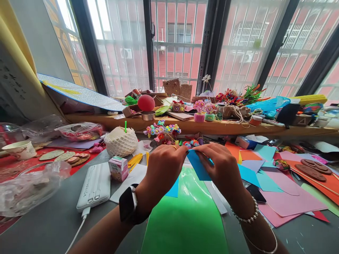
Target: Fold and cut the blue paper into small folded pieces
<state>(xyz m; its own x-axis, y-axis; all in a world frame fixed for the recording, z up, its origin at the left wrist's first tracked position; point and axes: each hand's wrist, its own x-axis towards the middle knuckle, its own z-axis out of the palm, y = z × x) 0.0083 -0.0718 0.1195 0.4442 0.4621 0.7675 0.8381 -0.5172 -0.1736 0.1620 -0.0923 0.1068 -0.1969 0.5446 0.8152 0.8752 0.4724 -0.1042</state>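
Both of my hands are raised over the grey table point(53, 222) and pinch one small blue paper square point(198, 165) between them. My left hand point(162, 169), with a black watch on its wrist, grips the paper's left top edge. My right hand point(224, 169), with a bead bracelet on its wrist, holds the right side. A green plastic sheet point(185, 218) lies on the table right below the hands. Another blue paper piece point(173, 190) peeks out under my left hand.
A white power bank point(94, 186) with a cable and a small pink carton point(118, 168) lie to the left. A netted white fruit point(120, 141) stands behind them. Coloured paper sheets point(286, 197) spread to the right. The wooden sill point(185, 125) holds craft flowers and a red ball point(146, 102).
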